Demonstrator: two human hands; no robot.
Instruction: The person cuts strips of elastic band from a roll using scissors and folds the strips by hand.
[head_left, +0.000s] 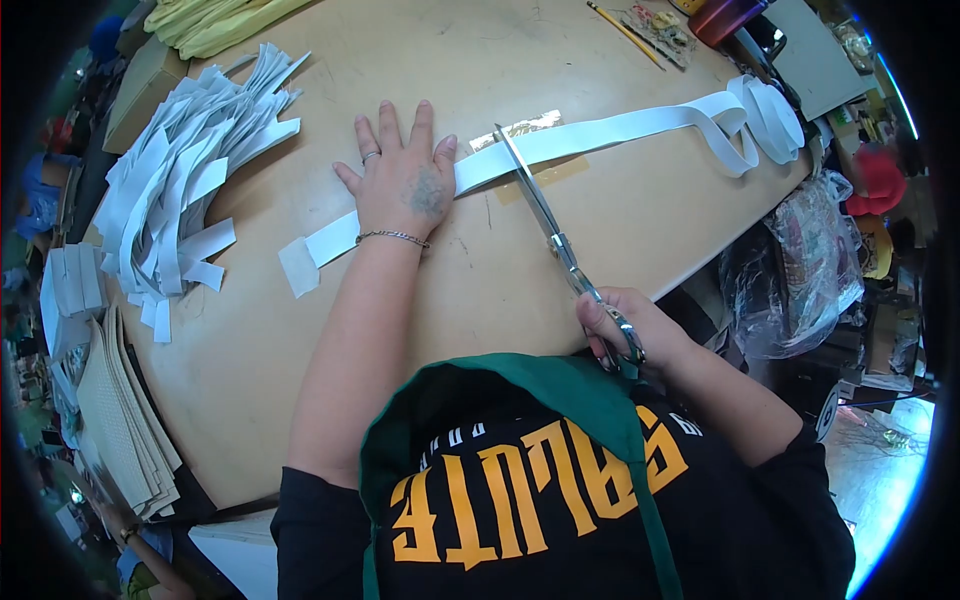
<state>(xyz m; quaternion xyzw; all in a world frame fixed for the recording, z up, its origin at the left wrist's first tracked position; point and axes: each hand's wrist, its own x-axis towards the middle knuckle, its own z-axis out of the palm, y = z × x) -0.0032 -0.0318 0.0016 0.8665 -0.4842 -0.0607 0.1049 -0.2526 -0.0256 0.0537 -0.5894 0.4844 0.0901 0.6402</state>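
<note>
White strip point(600, 130): one, flat on the table point(500, 310), forward of the person. Long axis slants from near left to far right. Near-left end lies beside a pale square of tape point(299, 267); far-right end loops toward a loose coil point(772, 120) by the table's edge.

Left hand point(405, 185): nearer of the two, directly on the strip. Palm down, fingers spread, grasping nothing; the strip passes beneath it and shows on both sides. Ring on one finger, chain bracelet at the wrist.

Scissors point(560, 248): metal, one pair. Blades meet the strip just to the right of the left hand's thumb, tips pointing away from the person. Their long axis crosses the strip's at roughly a right angle. Whether a blade runs beneath the strip: cannot tell.

Right hand point(640, 325): clasped around the scissor handles, close to the body, apart from the strip; the strip lies forward and to the left of it.

Tape patches: shiny gold piece point(540, 123) on the strip's far side; brown piece point(565, 175) partly under its near side.

Cut strips point(185, 180): large heap, left of the left hand, well apart from the scissors.

Pencil point(628, 35): yellow, beyond the strip.
</note>
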